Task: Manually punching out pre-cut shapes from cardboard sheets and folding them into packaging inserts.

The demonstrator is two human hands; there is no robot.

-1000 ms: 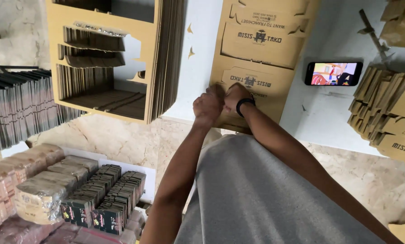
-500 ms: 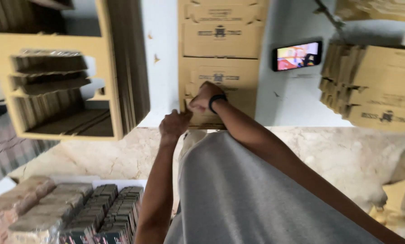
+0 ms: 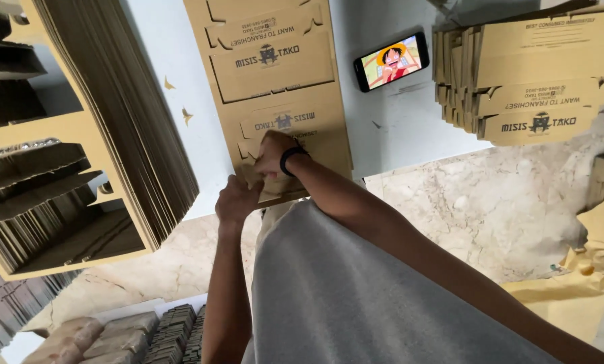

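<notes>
A flat brown cardboard box blank point(image 3: 275, 67) with printed panels lies on a white surface in front of me. My right hand point(image 3: 273, 154), with a dark band on the wrist, presses on the blank's near end and grips its edge. My left hand point(image 3: 236, 201) sits just left and nearer, fingers closed on the blank's near corner flap. My grey shirt point(image 3: 356, 296) fills the lower middle of the view.
A tall leaning stack of flat cardboard blanks point(image 3: 106, 128) stands at the left. Another stack of printed blanks point(image 3: 524, 81) lies at the upper right. A phone point(image 3: 391, 61) with a lit screen rests on the white surface. Bundles of dark strips point(image 3: 174, 334) lie on the marble floor point(image 3: 491, 202).
The view has swung right and down. My left hand has dropped away from the right one to the blank's near corner, while my right hand stays on the blank's near end.
</notes>
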